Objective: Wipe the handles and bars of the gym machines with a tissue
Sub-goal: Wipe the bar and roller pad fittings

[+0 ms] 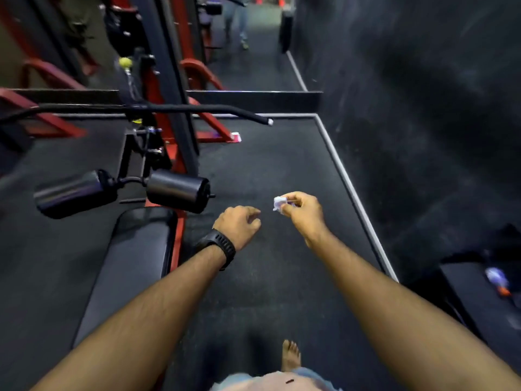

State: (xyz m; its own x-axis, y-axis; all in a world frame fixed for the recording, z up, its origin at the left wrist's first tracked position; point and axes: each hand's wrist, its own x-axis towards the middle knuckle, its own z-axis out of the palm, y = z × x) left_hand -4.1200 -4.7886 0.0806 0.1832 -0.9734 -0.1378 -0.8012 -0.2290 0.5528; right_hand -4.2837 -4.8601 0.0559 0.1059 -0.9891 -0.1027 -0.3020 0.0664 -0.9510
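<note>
Right hand (pixel 304 214) fingers (pixel 296 197) pinch the tissue (pixel 279 203), left hand (pixel 239 224) loosely curled; bar (pixel 169 109) lies crosswise, end rightward.

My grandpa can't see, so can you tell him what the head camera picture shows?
A person's right hand pinches a small crumpled white tissue over a dark gym floor, the empty left hand loosely curled beside it. To their left stands a red and black gym machine with a long black bar and two black padded rollers.
</note>
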